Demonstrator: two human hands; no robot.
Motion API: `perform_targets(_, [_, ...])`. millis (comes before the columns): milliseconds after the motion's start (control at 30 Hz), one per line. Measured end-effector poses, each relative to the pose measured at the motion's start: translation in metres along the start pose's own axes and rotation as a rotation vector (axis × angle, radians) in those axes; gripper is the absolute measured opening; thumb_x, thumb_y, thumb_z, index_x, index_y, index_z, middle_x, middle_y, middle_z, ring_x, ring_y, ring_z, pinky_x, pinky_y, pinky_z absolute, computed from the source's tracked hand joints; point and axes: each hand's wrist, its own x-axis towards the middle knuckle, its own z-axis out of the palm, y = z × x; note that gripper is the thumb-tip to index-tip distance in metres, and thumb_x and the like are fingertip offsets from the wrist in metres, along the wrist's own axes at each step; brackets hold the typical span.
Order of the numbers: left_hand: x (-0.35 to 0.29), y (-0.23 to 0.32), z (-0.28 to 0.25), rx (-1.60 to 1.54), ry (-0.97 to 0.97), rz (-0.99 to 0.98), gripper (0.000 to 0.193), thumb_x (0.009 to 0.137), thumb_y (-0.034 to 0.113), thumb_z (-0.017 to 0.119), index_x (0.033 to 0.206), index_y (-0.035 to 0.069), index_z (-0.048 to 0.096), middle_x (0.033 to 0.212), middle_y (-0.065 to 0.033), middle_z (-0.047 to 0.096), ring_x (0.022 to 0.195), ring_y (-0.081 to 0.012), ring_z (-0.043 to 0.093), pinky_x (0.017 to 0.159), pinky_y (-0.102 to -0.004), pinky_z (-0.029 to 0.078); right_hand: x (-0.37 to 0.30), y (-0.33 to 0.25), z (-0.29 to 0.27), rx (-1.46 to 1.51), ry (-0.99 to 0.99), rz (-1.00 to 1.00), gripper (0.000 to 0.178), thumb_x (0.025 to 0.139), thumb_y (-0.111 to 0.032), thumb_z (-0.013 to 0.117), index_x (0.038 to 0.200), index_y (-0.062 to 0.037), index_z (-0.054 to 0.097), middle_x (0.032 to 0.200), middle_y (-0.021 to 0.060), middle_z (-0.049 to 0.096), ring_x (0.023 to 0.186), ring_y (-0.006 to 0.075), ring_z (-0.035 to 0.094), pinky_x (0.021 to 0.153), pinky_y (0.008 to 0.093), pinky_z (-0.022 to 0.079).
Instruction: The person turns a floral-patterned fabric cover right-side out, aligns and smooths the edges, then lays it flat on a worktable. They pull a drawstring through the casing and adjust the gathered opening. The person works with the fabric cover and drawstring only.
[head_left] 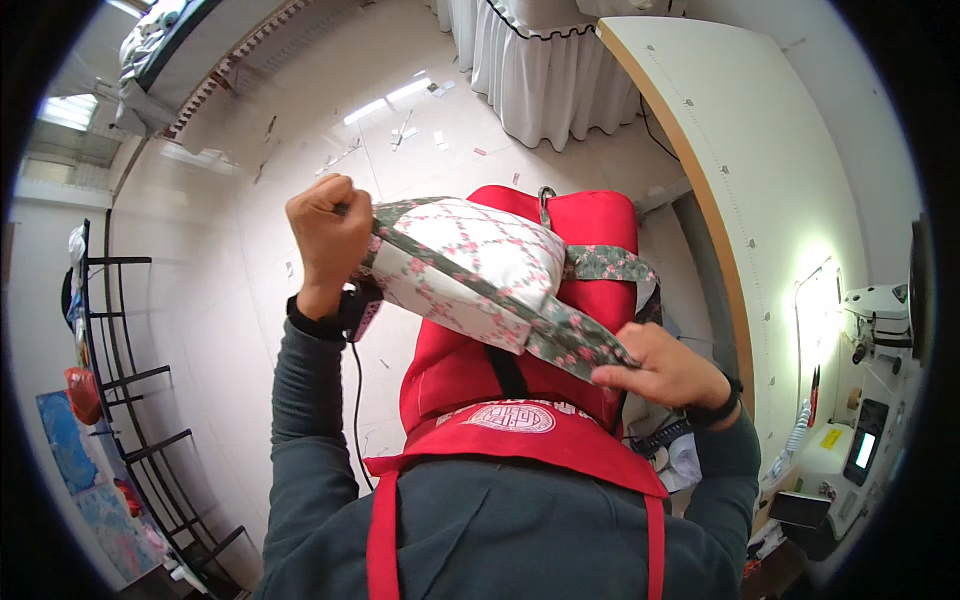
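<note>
Between my hands, a white cloth piece (480,240) with pink flowers is stretched over my lap; it looks sewn into a full, boxy shape. Dark green floral bands (575,338) edge it. My left hand (330,225) is closed in a fist around the band's upper left end. At the lower right, my right hand (668,368) pinches the band's other end between thumb and fingers. Another green floral strap (612,263) lies across the red apron (590,215) on my knees. A small loop of the same print shows by the far edge of my lap.
On my right, a white worktable (720,130) with a wooden edge carries a lit sewing machine (825,460). A white draped cloth (550,85) hangs ahead. Scraps (400,130) litter the pale floor (230,330). A black metal rack (130,370) stands along the left wall.
</note>
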Motion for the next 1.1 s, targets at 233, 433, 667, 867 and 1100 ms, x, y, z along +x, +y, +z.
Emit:
perform_targets(233, [-0.012, -0.057, -0.012, 0.157, -0.022, -0.113, 0.026, 0.071, -0.005, 0.057, 0.062, 0.000, 0.033, 0.058, -0.0102, 0.027, 0.051, -0.0140, 0.025, 0.047, -0.0328, 0.024, -0.047, -0.006, 0.013, 0.130, -0.056, 0.289, 0.030, 0.096, -0.027, 0.066, 0.082, -0.0006, 0.068, 0.067, 0.0102, 0.067, 0.061, 0.0200, 0.066, 0.059, 0.0321, 0.048])
perform_targets(433, [-0.017, -0.109, -0.028, 0.147, 0.022, -0.028, 0.031, 0.079, -0.004, 0.059, 0.066, 0.000, 0.031, 0.060, -0.0083, 0.027, 0.055, -0.0136, 0.023, 0.049, -0.0295, 0.024, -0.024, 0.008, 0.007, -0.002, -0.113, 0.159, 0.034, 0.093, -0.031, 0.071, 0.102, 0.0007, 0.065, 0.080, 0.0116, 0.070, 0.069, 0.0194, 0.068, 0.064, 0.0309, 0.051])
perform_targets(667, [-0.017, -0.025, -0.019, 0.492, -0.226, 0.033, 0.024, 0.090, 0.017, 0.068, 0.112, 0.006, 0.065, 0.119, -0.0137, 0.066, 0.112, -0.0336, 0.060, 0.097, -0.0423, 0.045, 0.029, 0.005, 0.017, 0.119, -0.153, 0.053, 0.045, 0.087, -0.029, 0.076, 0.115, 0.0012, 0.056, 0.093, 0.0157, 0.068, 0.081, 0.0216, 0.068, 0.069, 0.0311, 0.051])
perform_targets(867, [-0.069, 0.093, 0.029, -0.301, -0.835, 0.084, 0.030, 0.090, 0.027, 0.070, 0.075, 0.004, 0.059, 0.064, -0.0148, 0.057, 0.061, -0.0318, 0.060, 0.055, -0.0396, 0.045, 0.048, -0.018, 0.017, 0.134, -0.152, -0.036, 0.051, 0.083, -0.031, 0.081, 0.117, -0.0021, 0.056, 0.089, 0.0121, 0.067, 0.078, 0.0200, 0.067, 0.066, 0.0294, 0.050])
perform_targets(1100, [-0.026, 0.045, -0.011, -0.548, -0.491, -0.154, 0.050, 0.103, 0.029, 0.055, 0.066, -0.004, 0.054, 0.052, -0.0018, 0.039, 0.052, -0.0074, 0.034, 0.044, -0.0295, 0.029, 0.061, -0.012, -0.012, -0.024, -0.199, -0.122, 0.079, 0.074, -0.024, 0.088, 0.135, 0.0004, 0.045, 0.109, 0.0145, 0.065, 0.099, 0.0214, 0.064, 0.091, 0.0341, 0.049])
